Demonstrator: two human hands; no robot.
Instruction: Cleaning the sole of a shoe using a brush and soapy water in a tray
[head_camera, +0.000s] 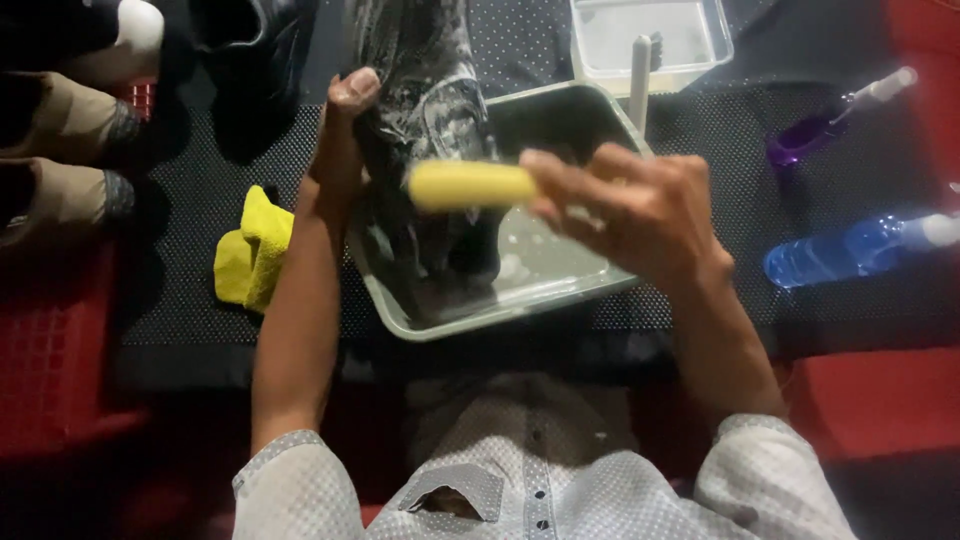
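My left hand (345, 130) grips the side of a black soapy shoe (425, 110) that stands tilted in a grey plastic basin (560, 290). My right hand (630, 205) holds a yellow-handled brush (470, 185) across the shoe's lower part; the brush is blurred. White foam streaks cover the shoe's upper.
A yellow cloth (255, 250) lies left of the basin on a black dotted mat (190, 300). A clear tub (650, 35) with a white brush stands behind the basin. A purple spray bottle (830, 120) and a blue bottle (850, 250) lie at right. Other shoes (70, 130) sit at left.
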